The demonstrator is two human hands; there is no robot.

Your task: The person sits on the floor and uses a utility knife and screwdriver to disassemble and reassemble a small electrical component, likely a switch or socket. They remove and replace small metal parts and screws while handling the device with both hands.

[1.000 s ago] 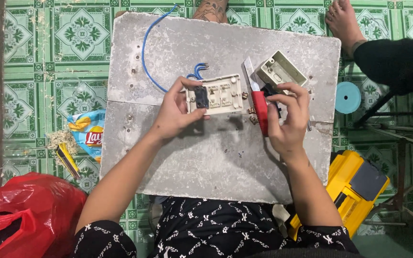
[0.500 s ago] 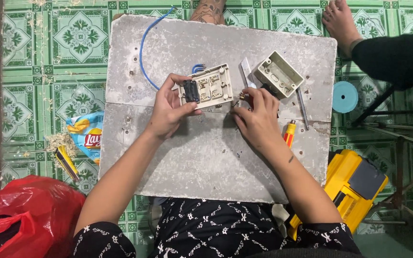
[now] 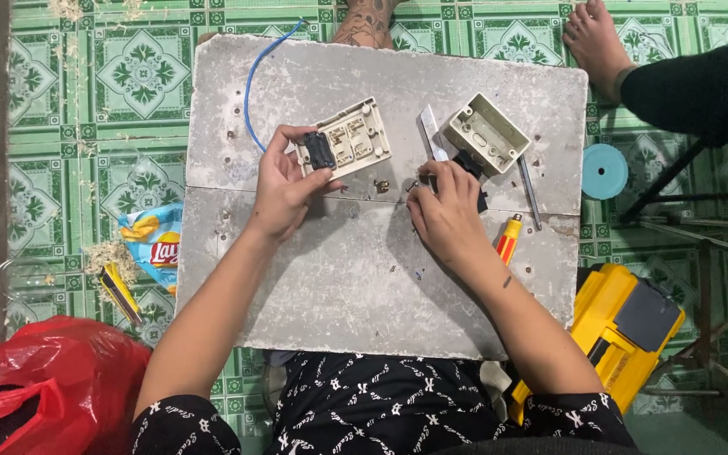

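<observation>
My left hand (image 3: pixel 284 187) grips the left end of a beige switch plate (image 3: pixel 354 135) with a black module in it, tilted on a grey board (image 3: pixel 339 278). My right hand (image 3: pixel 444 215) rests on the board just right of the plate. Its fingertips are pinched together on the surface, and I cannot tell if anything is between them. A small brass part (image 3: pixel 381 187) lies between the two hands. Beyond the right hand are a beige wall box (image 3: pixel 489 133), a knife blade (image 3: pixel 431 135) and a black piece (image 3: pixel 468 162). A red and yellow screwdriver (image 3: pixel 508 240) lies beside the right wrist.
A blue wire (image 3: pixel 250 84) curls over the board's far left. On the green tiled floor lie a crisp bag (image 3: pixel 153 240), a red plastic bag (image 3: pixel 44 379), a yellow tool case (image 3: pixel 625 324) and a blue disc (image 3: pixel 605 171). Another person's foot (image 3: pixel 591 38) and dark sleeve (image 3: pixel 701 88) are at the far right.
My right hand has let go of the red-handled screwdriver, which now lies on the board by its wrist, and has come down to the board. My left hand has tilted the switch plate.
</observation>
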